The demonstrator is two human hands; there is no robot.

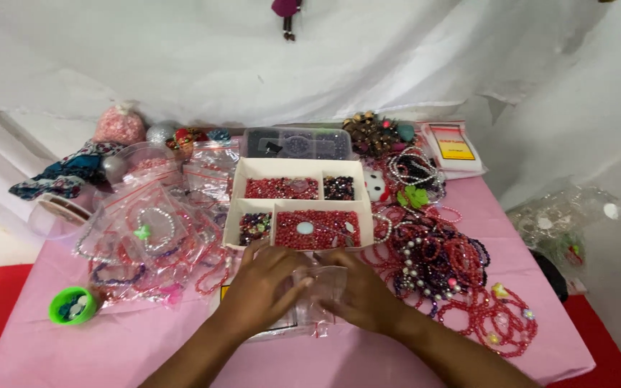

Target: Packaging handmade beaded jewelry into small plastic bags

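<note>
Both hands meet low on the pink-covered counter [145, 345], and between them lies a small clear plastic zip bag [323, 287]. Left hand [264, 291] grips the bag's left edge with fingers curled over it; right hand [362, 294] pinches the right edge, fingertips pressed onto the plastic. The bag lies flat, touching both hands, and its contents cannot be made out.

Directly beyond the fingertips stands a white cardboard tray with four compartments [297, 205], its near wall just beside the knuckles. The near large compartment holds red beads with a pale oval stone on top; the near small one, left of it, holds mixed dark and coloured beads. The far large compartment holds red beads; the far small one holds dark beads. Behind the tray sits a clear lidded plastic organiser box [297, 144] with dark contents.

To the left of the left hand lies a heap of clear zip bags with red seals [152, 230], bracelets visible inside several. Further left, near the counter's edge, is a small green round cup [72, 305] holding pale pieces.

To the right of the right hand, close by, spreads a pile of red, purple and pearl beaded bracelets [440, 251], loose on the cloth.
</note>
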